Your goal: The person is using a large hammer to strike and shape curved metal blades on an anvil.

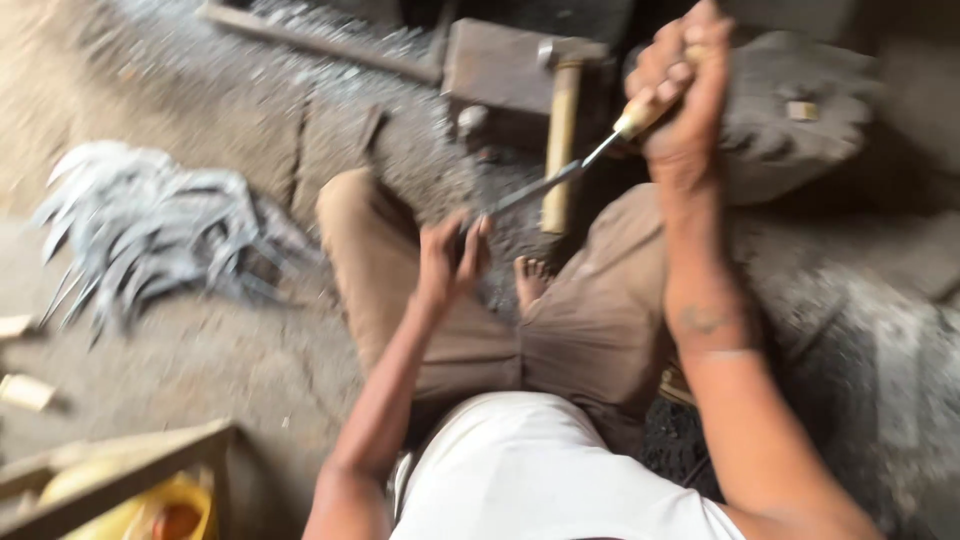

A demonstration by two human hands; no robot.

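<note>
My right hand (pixel 680 90) is raised at the upper right, fingers closed around the pale wooden handle (pixel 640 112) of a thin metal blade (pixel 545 185). The blade slants down to the left, and my left hand (pixel 450 255) pinches its far tip above my left knee. I sit cross-legged in brown trousers (pixel 590 320) on the dirt floor, one bare foot (pixel 530 280) showing between my knees. The picture is blurred by motion.
A hammer (pixel 562 130) with a wooden handle leans against a dark metal block (pixel 500 70) ahead of me. A heap of grey curved metal blades (pixel 150 235) lies at the left. A wooden frame with yellow objects (pixel 130 490) stands at the lower left; a dark stone (pixel 790 110) lies at the right.
</note>
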